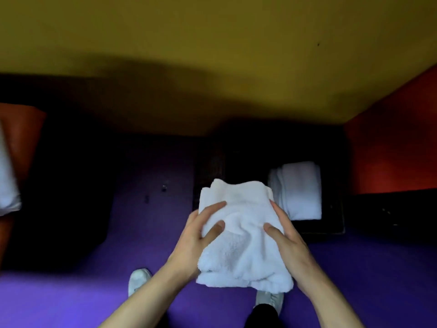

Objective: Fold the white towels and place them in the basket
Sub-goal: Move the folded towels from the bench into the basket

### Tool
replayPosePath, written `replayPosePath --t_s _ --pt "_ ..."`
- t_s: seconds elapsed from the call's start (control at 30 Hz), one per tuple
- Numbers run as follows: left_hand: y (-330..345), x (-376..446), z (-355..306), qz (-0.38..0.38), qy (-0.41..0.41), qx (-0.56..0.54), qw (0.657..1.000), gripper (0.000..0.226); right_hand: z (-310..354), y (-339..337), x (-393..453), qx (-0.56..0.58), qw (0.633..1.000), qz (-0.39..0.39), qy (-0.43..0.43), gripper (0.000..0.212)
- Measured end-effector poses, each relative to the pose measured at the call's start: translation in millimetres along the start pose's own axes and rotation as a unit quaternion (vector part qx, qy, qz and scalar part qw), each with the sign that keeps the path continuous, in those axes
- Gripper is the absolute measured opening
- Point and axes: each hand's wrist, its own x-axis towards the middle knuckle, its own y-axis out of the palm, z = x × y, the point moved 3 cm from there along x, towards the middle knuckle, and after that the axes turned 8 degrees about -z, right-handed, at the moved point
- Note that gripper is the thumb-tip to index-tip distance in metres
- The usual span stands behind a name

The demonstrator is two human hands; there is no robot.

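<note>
Fingers [216, 229] of the left hand [196, 235] curl over the left edge of a folded white towel [238, 233], thumb on top and index stretched across the upper corner, while the right hand [287, 240] clasps the opposite edge, its thumb pressed into the terry and its other fingers hidden beneath. Held between both hands, the thick, layered bundle hangs in the air above a purple floor [94, 292], its near hem drooping toward the person's white shoes [139, 279]. Just beyond and to the right of the bundle sits a dark basket [335, 223], low on the floor against a yellow wall [212, 43], with another folded white towel [300, 190] already lying inside at its right side. The held towel overlaps the basket's left portion from this head view; whether it touches the rim cannot be told. A red panel [397, 143] stands to the right, and a white bundle [7, 185] against an orange-brown surface [23, 138] shows blurred at the far left edge.
</note>
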Motion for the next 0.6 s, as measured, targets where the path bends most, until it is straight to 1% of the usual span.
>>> replayPosePath --t_s 0.1,0.17,0.23,0.3,0.43,0.5,0.6 --pt "40.7 20.7 24.4 0.033 -0.046 -0.027 0.998 0.038 -32.0 -30.8 25.3 -0.006 0.999 0.005 0.032 0.059" --pt "60.7 39.3 35.6 0.049 -0.061 -0.030 0.996 0.044 -48.1 -45.4 47.4 -0.014 0.999 0.009 0.030 0.065" --pt "78.4 63.3 44.6 0.062 -0.046 -0.002 0.997 0.055 -61.9 -56.0 74.8 -0.011 1.000 0.008 0.019 0.069" --pt "92.4 94.6 48.1 0.054 -0.015 0.035 0.998 0.064 -71.3 -62.8 109.4 0.002 1.000 -0.001 -0.005 0.071" --pt "118.1 164.9 61.5 0.039 0.028 0.097 0.994 0.071 -90.5 -64.6 181.7 0.006 0.999 -0.012 -0.045 0.068" --pt "130.9 200.7 76.3 0.032 0.034 0.129 0.991 0.074 -107.2 -58.6 219.1 -0.004 0.998 -0.022 -0.052 0.066" --pt "143.6 245.1 97.0 0.014 0.047 0.162 0.986 0.077 -125.6 -47.2 265.2 -0.028 0.994 -0.047 -0.092 0.067"
